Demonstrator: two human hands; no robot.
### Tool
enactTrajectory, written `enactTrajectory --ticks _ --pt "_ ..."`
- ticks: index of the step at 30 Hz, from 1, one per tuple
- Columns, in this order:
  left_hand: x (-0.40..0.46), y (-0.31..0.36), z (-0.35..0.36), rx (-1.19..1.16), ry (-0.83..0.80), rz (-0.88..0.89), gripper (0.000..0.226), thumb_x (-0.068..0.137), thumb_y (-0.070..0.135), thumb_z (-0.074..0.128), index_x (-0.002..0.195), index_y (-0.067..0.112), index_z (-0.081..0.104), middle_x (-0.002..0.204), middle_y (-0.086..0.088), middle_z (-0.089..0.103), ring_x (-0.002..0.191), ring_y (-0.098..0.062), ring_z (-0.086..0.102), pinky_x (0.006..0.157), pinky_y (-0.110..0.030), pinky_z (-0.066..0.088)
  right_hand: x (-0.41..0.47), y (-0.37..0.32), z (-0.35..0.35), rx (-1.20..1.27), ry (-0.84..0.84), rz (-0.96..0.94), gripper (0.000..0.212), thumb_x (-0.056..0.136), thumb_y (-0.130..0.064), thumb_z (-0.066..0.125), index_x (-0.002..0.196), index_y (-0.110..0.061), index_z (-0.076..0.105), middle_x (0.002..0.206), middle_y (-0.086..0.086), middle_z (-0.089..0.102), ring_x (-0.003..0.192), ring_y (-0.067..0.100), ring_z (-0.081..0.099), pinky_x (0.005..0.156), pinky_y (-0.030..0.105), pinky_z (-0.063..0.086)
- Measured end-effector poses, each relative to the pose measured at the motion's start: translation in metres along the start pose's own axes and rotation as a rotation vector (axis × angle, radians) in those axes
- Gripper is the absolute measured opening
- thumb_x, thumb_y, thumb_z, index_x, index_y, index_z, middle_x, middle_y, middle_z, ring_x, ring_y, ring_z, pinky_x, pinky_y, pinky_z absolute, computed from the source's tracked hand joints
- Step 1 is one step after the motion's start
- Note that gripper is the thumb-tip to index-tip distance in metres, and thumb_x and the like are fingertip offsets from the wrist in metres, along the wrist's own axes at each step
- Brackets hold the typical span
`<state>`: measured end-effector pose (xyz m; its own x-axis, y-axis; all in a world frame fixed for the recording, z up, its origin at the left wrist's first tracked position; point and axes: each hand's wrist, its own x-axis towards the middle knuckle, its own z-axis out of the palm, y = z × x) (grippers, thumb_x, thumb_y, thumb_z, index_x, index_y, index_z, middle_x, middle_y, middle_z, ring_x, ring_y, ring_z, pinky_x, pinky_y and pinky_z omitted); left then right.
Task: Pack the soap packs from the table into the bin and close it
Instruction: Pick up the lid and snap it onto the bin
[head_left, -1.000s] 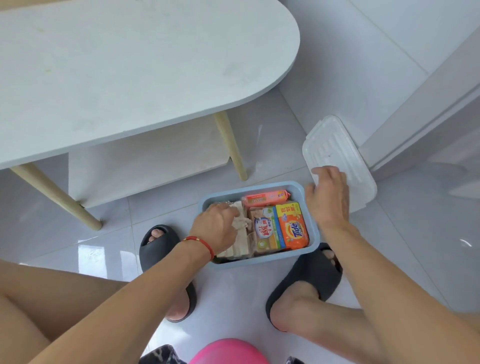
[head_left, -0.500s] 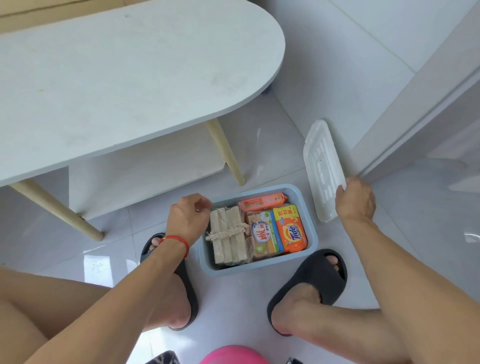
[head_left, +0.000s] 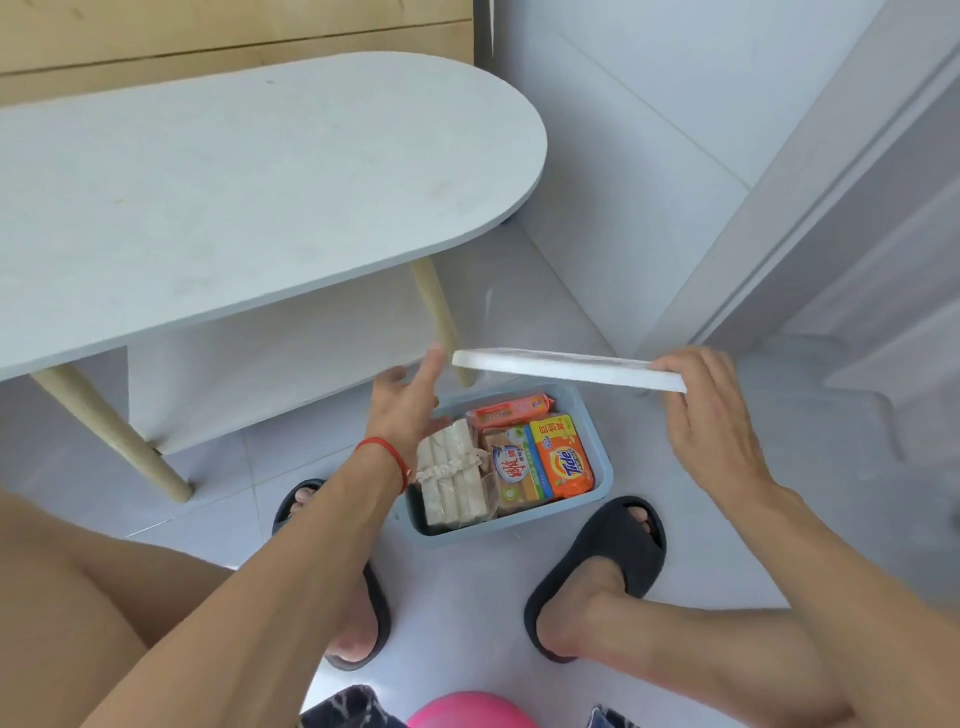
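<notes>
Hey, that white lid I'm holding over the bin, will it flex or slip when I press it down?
The white lid probably stays stiff: held by the right hand at one end only, it runs straight without sagging. It looks thin, so likely light. Its plastic surface may be a bit slippery, so the open left hand steadying the free end over the blue bin seems wise.

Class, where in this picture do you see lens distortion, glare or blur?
Head view: wide-angle bending curves the table edge and door frame; soft window glare lies on the floor tiles; the white lid and left hand look slightly smeared; the Tide soap pack reads sharp.
</notes>
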<state>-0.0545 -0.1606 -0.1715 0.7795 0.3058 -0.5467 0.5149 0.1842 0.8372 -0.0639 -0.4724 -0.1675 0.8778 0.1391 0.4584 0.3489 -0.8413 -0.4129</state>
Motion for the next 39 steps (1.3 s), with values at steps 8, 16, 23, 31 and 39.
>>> enactTrajectory --ticks 8,16,23,31,39 --pt "0.01 -0.043 -0.046 0.135 0.098 -0.109 0.05 0.082 0.0 0.07 0.13 0.002 0.057 0.117 -0.016 0.062 0.103 -0.032 0.064 0.09 -0.039 0.055 -0.046 -0.013 0.024 -0.08 -0.466 -0.173 0.066 0.057 0.028 0.058 0.112 -0.009 0.054 0.126 0.01 0.05 0.115 0.029 0.051 0.095 0.039 0.051" --pt "-0.022 -0.106 -0.052 0.784 0.154 0.183 0.055 0.085 0.013 0.064 0.138 0.016 0.047 0.13 -0.014 0.048 0.112 -0.034 0.055 0.095 -0.04 0.046 -0.062 0.01 0.06 -0.082 -0.723 -0.181 0.029 0.085 -0.01 0.07 0.106 -0.022 0.054 0.131 -0.005 0.041 0.122 0.013 0.044 0.098 0.026 0.042" --pt "-0.007 -0.112 -0.055 0.801 0.163 0.18 0.051 0.089 0.028 0.064 0.133 0.04 0.042 0.115 -0.004 0.056 0.099 -0.026 0.059 0.08 -0.039 0.049 -0.033 -0.006 0.094 0.071 -0.517 0.268 0.037 0.101 -0.018 0.056 0.136 -0.008 0.051 0.143 0.009 0.046 0.13 0.027 0.045 0.109 0.045 0.042" --pt "-0.001 -0.105 -0.035 1.31 0.148 0.453 0.087 0.083 0.004 0.057 0.149 0.049 0.023 0.158 -0.01 0.016 0.144 -0.036 0.023 0.11 -0.053 0.036 -0.036 0.012 0.118 0.625 -0.546 1.056 0.034 0.106 -0.03 0.046 0.138 -0.022 0.051 0.134 0.001 0.062 0.116 0.022 0.061 0.105 0.048 0.049" --pt "0.009 -0.108 0.044 1.645 -0.476 0.604 0.08 0.086 0.076 0.041 0.148 0.06 -0.007 0.164 0.004 -0.025 0.148 -0.037 -0.027 0.109 -0.076 -0.01 -0.026 0.028 0.114 0.758 -0.475 1.215 0.031 0.092 -0.021 0.075 0.117 -0.011 0.061 0.111 0.002 0.072 0.099 0.024 0.07 0.091 0.044 0.058"
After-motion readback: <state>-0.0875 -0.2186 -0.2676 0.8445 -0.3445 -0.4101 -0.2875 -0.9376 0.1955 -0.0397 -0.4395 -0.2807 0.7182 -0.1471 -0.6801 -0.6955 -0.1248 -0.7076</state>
